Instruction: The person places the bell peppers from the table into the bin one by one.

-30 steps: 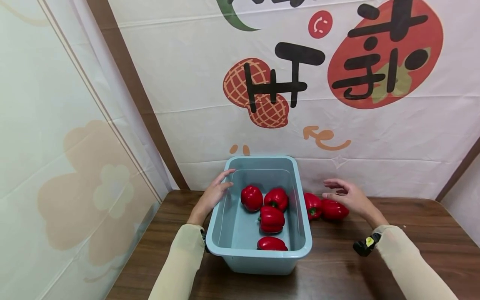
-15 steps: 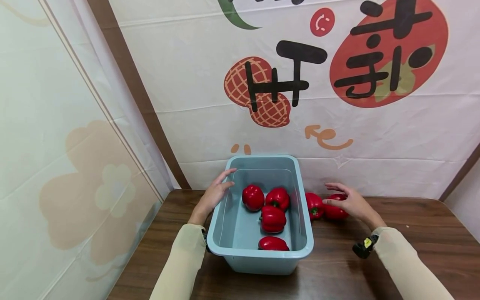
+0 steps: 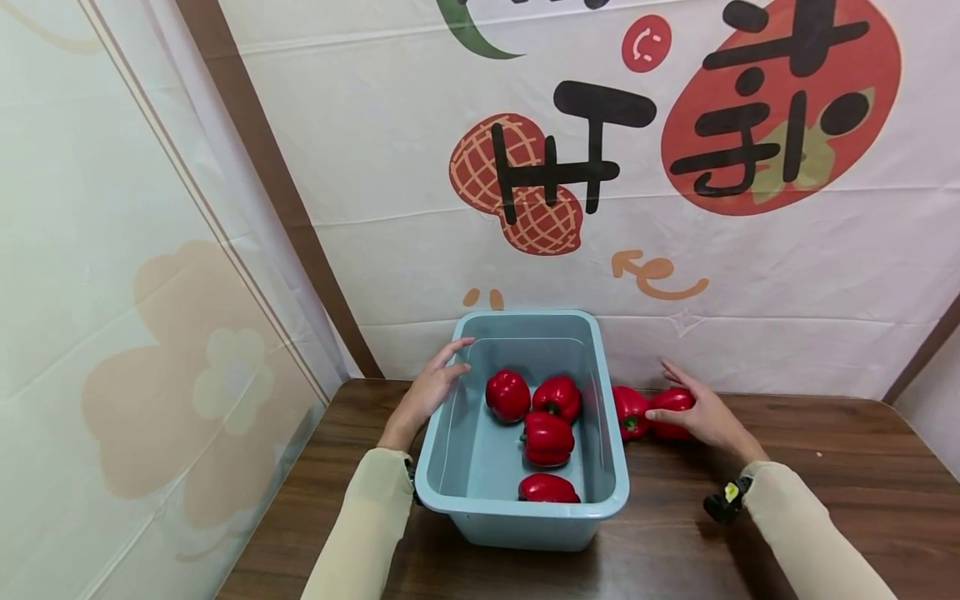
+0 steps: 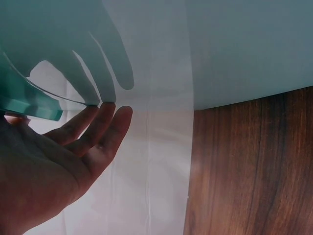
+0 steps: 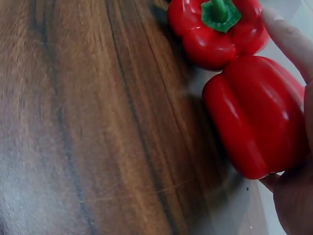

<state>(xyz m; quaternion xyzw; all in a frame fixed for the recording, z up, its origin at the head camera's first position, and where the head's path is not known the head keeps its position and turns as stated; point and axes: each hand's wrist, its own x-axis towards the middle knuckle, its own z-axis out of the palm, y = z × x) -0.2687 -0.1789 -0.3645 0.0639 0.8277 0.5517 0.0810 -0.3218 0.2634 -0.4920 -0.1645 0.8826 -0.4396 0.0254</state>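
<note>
A light blue plastic bin [image 3: 525, 505] stands on the table with several red bell peppers [image 3: 547, 438] inside. My left hand [image 3: 429, 392] is at its left rim, thumb and index finger over the edge. In the left wrist view, other fingers [image 4: 110, 125] touch the bin's outer wall [image 4: 151, 44]. Right of the bin, two more bell peppers lie side by side: one [image 3: 630, 412] close to the bin wall, another [image 3: 670, 404] farther right. My right hand [image 3: 707, 414] is around the farther pepper, with its thumb in front and fingers behind. Part of that pepper is hidden by the hand.
The dark wooden table [image 3: 840, 483] reaches back to a white printed cloth [image 3: 405, 242]. Another pale cloth panel [image 3: 165, 333] hangs along the left side.
My right hand has lowered from above the right-hand bell pepper to around it, its fingers spread to either side. The left hand has stayed at the bin's rim.
</note>
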